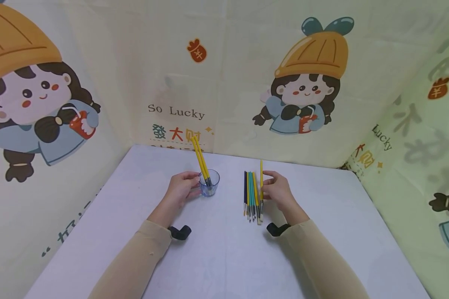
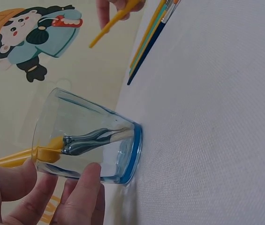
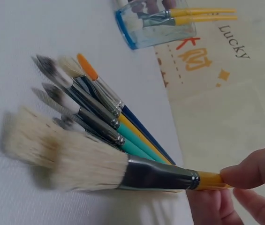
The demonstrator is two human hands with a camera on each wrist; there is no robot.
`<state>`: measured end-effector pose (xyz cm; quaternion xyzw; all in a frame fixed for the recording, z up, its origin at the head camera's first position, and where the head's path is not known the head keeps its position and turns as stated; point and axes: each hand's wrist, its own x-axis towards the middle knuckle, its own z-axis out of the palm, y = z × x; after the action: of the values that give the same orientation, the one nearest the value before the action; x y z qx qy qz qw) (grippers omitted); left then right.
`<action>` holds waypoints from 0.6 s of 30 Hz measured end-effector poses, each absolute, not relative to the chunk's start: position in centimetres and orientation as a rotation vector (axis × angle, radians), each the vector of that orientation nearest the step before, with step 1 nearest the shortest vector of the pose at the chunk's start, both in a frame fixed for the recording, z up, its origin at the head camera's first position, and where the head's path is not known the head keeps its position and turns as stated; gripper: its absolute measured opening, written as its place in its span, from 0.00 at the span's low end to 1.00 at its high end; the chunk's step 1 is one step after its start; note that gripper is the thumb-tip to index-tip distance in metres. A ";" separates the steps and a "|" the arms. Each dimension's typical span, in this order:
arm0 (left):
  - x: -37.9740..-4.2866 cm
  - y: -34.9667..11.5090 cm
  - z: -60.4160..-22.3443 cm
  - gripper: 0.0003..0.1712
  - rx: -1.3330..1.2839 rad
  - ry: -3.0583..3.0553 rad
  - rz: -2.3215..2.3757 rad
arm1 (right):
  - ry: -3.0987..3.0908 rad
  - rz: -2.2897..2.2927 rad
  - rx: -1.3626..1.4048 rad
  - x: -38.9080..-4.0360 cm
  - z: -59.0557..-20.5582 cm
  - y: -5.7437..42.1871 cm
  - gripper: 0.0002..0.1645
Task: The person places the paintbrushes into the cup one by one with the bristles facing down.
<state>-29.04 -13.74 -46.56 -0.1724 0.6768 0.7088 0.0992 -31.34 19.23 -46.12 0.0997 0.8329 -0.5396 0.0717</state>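
Note:
My left hand [image 1: 181, 187] holds a clear drinking glass [image 2: 87, 110] with a blue base, thumb and fingers at its side, as it stands upright on the table. Two yellow-handled paintbrushes [image 1: 201, 158] lean in the glass, bristles down. With thumb and fingers, my right hand [image 1: 278, 191] pinches another yellow-handled paintbrush [image 1: 262, 178]. That brush has a black ferrule and wide pale bristles [image 3: 92, 161], blurred in the right wrist view. Right beside it lies a row of paintbrushes [image 1: 251, 191] with teal, yellow and dark blue handles, bristles toward me.
A white cloth [image 1: 224, 257] covers the table. Printed cream curtains [image 1: 232, 83] with cartoon figures hang behind it and along both sides. The glass stands left of the brush row, a short gap between them. Black straps [image 1: 180, 232] show at both wrists.

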 end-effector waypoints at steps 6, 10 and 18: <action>-28.9 -13.7 -46.3 0.18 -0.513 1.996 2.098 | 2.544 -1.737 0.269 -31.2 -46.1 19.0 0.40; -28.9 -13.8 -46.3 0.18 -0.517 1.991 2.105 | 2.549 -1.778 0.264 -31.3 -46.0 18.7 0.40; -28.9 -13.8 -46.3 0.18 -0.519 1.996 2.096 | 2.564 -1.843 0.215 -31.2 -46.0 18.2 0.41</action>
<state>-28.92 -13.78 -46.27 -0.1755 0.6755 0.7091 0.1005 -31.17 18.21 -45.96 0.0680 0.8102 -0.5821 -0.0117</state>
